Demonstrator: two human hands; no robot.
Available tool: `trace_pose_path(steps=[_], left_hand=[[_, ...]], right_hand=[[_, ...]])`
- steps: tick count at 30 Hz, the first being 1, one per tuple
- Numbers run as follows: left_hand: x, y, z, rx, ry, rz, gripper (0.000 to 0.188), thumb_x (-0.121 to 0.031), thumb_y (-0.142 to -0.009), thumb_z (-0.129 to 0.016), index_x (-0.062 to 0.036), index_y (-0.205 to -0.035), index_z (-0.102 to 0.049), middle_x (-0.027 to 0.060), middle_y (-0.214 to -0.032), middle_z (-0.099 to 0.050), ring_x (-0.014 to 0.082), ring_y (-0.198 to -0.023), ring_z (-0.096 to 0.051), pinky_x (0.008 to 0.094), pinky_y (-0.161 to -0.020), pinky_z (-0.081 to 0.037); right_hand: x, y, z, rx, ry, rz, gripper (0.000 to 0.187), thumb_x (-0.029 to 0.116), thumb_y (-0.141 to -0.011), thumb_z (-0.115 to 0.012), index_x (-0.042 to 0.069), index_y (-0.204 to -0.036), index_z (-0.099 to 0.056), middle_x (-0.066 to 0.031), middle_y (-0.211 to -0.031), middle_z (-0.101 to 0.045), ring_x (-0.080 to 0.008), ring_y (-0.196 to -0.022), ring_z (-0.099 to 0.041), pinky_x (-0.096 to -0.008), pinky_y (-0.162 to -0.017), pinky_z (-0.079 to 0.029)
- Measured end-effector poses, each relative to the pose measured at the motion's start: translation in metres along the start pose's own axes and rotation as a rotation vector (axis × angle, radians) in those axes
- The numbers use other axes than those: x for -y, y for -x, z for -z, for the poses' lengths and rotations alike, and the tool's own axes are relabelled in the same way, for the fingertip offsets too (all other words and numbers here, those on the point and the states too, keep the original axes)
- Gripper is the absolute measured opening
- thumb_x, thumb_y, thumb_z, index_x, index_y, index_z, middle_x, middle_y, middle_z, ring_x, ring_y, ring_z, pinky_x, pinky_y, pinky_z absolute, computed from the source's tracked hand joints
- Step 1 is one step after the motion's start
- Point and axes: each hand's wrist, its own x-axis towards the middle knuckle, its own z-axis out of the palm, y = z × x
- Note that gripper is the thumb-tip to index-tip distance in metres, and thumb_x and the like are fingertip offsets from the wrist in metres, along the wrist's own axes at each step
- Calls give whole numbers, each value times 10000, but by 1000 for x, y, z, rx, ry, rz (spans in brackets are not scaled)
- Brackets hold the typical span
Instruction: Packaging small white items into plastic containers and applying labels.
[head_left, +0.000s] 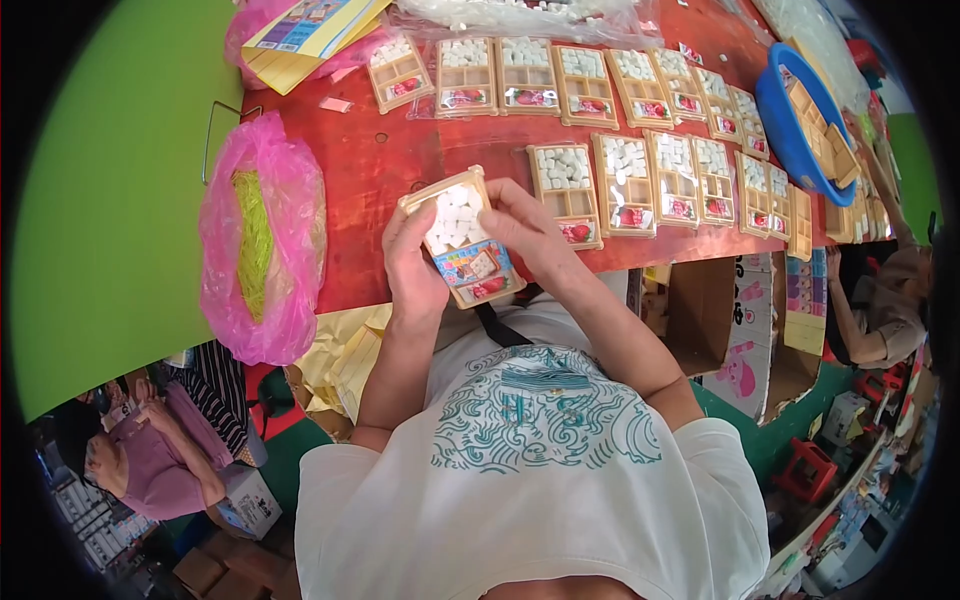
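Gripping the tray (440, 189) with left hand (412, 265) and right hand (525, 225), we slant its long axis from upper left to lower right. The red-printed packet (488, 288) end points toward us.

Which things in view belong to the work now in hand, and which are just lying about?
Likely for this work:
held tray
its blue card
similar trays in rows
blue basin

Seemingly just lying about:
red stool
pink bag

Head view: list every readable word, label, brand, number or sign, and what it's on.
Wording left unquoted; places only.
White shirt: large teal letters.
White-and-pink carton: dark characters.
Blue card in held tray: print too small.
Yellow sheets: print too small.
White box, lower left: too blurred.
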Motion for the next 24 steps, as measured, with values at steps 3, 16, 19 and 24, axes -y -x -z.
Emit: trace_pose_path(steps=[3,16,19,24], left_hand=[[2,-2,-2,-41,-18,-12,275,-157,-948,-493,30,-1120,-597,109,-1000,-680,172,-895,-668,312,-806,-525],[35,25,2,200,-416,49,427,-90,-934,-497,73,-1327,-458,161,-1269,-574,221,-1164,-564,351,-1029,-407],[32,29,0,243,-457,31,413,-85,-911,-519,84,-1286,-493,169,-1208,-610,239,-1111,-601,362,-1006,-432],[42,28,-18,378,-435,118,411,-58,-864,-540,99,-1244,-528,171,-1201,-613,242,-1094,-612,365,-978,-460]], right_hand=[[-6,16,8,13,108,11,263,105,-917,-616,12,-1156,-558,-37,-1044,-627,-88,-1013,-574,-264,-889,-462],[-21,28,32,-113,129,127,292,102,-906,-637,18,-1170,-546,-26,-1066,-616,-90,-981,-564,-267,-862,-477],[-27,35,32,-108,126,172,292,110,-895,-657,18,-1155,-559,-24,-1066,-618,-82,-977,-551,-268,-845,-473],[-13,67,43,-182,78,323,270,146,-837,-669,9,-1049,-573,-19,-855,-578,-91,-807,-547,-277,-697,-471]])
